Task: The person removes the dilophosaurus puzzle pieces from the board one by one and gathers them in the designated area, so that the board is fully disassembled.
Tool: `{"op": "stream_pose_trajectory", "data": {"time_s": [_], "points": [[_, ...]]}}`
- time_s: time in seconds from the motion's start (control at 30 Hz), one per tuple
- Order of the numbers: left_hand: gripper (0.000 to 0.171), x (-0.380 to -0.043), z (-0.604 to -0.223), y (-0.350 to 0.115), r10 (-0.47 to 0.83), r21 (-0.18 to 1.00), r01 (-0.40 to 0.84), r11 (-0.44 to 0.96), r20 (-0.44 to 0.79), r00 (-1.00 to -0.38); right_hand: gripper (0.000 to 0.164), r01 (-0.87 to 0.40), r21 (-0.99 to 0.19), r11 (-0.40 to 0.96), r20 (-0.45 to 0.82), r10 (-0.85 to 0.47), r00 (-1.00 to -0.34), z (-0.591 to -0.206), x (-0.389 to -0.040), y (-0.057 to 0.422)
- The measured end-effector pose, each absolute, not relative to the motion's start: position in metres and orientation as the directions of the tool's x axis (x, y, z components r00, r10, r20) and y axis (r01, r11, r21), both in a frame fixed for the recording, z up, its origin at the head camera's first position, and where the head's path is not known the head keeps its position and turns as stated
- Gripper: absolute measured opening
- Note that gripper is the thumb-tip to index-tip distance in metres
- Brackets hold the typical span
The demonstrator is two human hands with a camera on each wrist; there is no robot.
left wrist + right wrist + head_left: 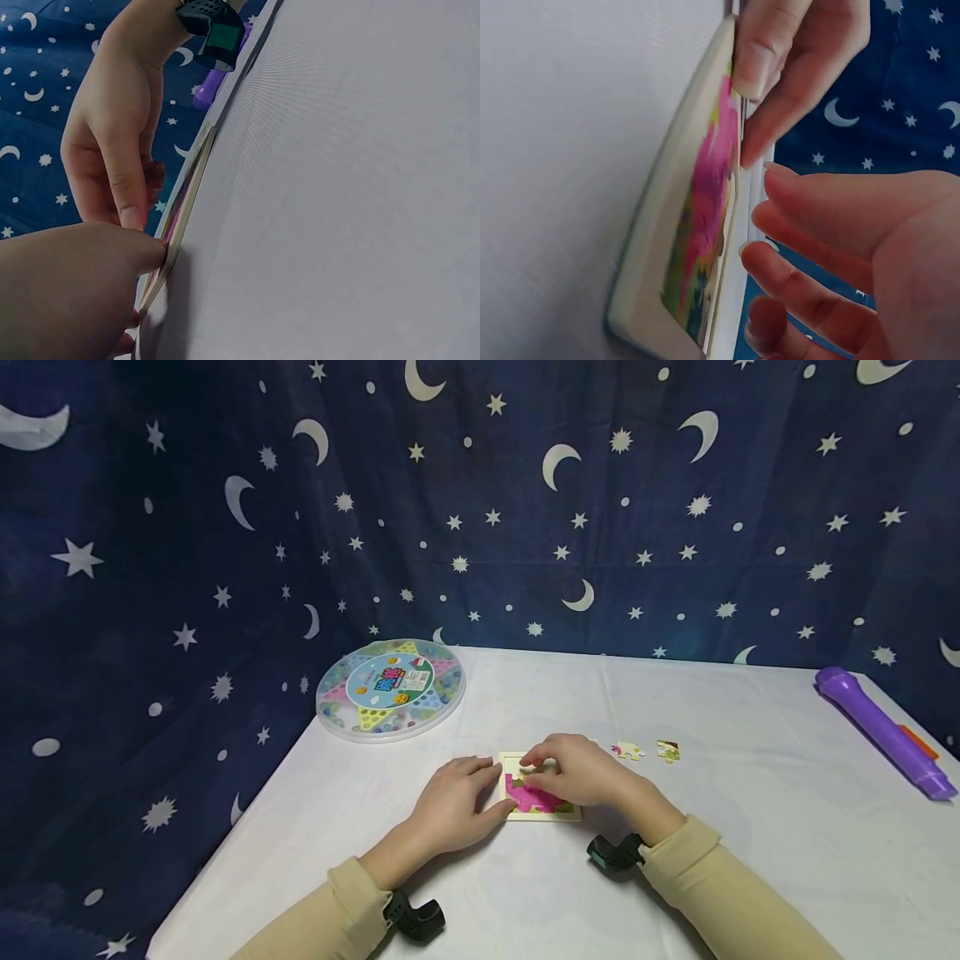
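Observation:
A small jigsaw puzzle board (540, 802) with a pale frame lies on the white table, a pink picture partly filling it. My left hand (455, 806) rests at the board's left side, its thumb on the near left corner and its fingers along the left edge. Over the board's upper part hovers my right hand (576, 770), thumb and fingers bent and spread apart. The right wrist view shows the right hand (840, 255) beside the tray's inner area with no piece between its fingertips. Two loose puzzle pieces (628, 751) (667, 750) lie beyond the right hand.
A round clear case (442, 714) with a colourful star board and marbles stands at the back left. On the far right lies a purple tube (881, 731), with an orange item (918, 742) beside it. A dark star-patterned curtain (510, 527) hangs behind the table.

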State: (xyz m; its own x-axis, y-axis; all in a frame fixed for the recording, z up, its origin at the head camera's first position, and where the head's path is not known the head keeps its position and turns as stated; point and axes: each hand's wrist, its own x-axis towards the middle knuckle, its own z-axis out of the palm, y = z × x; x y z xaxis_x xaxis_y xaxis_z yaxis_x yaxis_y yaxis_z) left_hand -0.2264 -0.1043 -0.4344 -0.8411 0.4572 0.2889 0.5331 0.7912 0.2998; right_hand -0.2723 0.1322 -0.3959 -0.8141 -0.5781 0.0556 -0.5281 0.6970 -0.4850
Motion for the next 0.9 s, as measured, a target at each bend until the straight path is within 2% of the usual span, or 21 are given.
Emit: {"op": "stream_pose_trajectory", "data": {"time_s": [0.17, 0.37, 0.9], "points": [[0.058, -0.227, -0.435, -0.104, 0.459, 0.298, 0.535, 0.790, 0.290, -0.840, 0.023, -0.590, -0.433, 0.681, 0.099, -0.615, -0.783, -0.399, -0.269, 0.127], [0.058, -0.226, -0.435, -0.104, 0.461, 0.298, 0.535, 0.791, 0.285, -0.841, 0.022, -0.604, -0.400, 0.689, 0.096, -0.624, -0.776, -0.404, -0.268, 0.124], [0.058, -0.227, -0.436, -0.105, 0.460, 0.298, 0.533, 0.792, 0.282, -0.842, 0.019, -0.621, -0.403, 0.672, 0.118, -0.634, -0.764, -0.407, -0.267, 0.122]]}}
